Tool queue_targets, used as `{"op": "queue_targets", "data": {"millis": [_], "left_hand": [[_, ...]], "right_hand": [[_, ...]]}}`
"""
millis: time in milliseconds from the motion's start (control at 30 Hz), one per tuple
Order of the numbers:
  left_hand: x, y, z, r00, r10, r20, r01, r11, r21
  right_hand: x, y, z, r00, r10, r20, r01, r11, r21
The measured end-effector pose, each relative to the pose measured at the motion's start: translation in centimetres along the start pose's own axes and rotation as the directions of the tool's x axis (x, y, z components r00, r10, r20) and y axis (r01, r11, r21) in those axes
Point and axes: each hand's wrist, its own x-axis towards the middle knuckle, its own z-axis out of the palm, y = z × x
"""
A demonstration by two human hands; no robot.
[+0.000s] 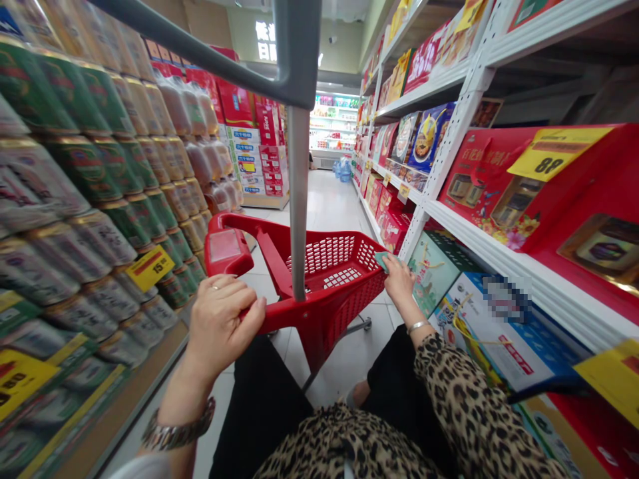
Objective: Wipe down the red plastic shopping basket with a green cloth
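Observation:
A red plastic shopping cart (339, 313) with a perforated basket stands in front of my legs. My left hand (222, 319) is closed around the cart's red handle (274, 315), at its left part. Out at the basket's right rim, my right hand (398, 278) pinches a small green cloth (382, 259) against the edge. Only a corner of the cloth shows past the fingertips, so its full shape is hidden. A grey upright post (299, 199) rises from the handle, topped by a dark grey bar (210, 56).
Stacked packs of cans (90, 246) line the left side. White shelving (452, 159) with red gift boxes (479, 179) runs close along the right. Boxes with handles (499, 332) sit low near my right arm. A tiled aisle (319, 199) leads to a refrigerated display (332, 126).

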Motion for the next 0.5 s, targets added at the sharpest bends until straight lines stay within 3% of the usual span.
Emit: {"op": "queue_targets", "data": {"millis": [200, 500], "left_hand": [[0.0, 0.0, -0.1, 1.000, 0.008, -0.017, -0.008, 1.000, 0.006], [0.2, 0.1, -0.6, 0.999, 0.033, -0.034, -0.032, 0.999, 0.009]], "right_hand": [[0.3, 0.3, -0.1, 1.000, 0.017, 0.015, -0.017, 1.000, -0.026], [-2.8, -0.9, -0.1, 1.000, -0.011, 0.007, 0.011, 0.998, -0.062]]}}
